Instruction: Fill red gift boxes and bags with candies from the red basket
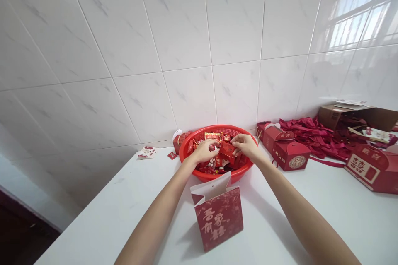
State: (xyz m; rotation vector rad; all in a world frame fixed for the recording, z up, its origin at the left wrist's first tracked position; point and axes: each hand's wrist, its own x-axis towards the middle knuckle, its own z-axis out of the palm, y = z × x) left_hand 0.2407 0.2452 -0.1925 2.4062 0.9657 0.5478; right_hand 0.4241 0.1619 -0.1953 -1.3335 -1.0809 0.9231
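Both hands are over a red plastic basket [248, 169] heaped with red and gold wrapped sweets [212, 166]. My right hand [245, 145] is closed, its thumb and fingertips pinching the edge of a small red packet [227, 151] above the pile. My left hand [205, 151] has its fingers curled down among the sweets, beside that packet; what lies under its fingertips is partly hidden. Between my forearms, in front of the basket, a dark red paper gift box [219, 219] with pale Chinese characters stands upright, its top open.
Folded red gift boxes [290, 154] stand right of the basket, near a heap of red ribbons [306, 134] and an open cardboard box [329, 116]. Another gift box [373, 167] sits far right. Printed cards [148, 152] and a small red packet [172, 155] lie left. A tiled wall [186, 99] borders the white table [124, 203].
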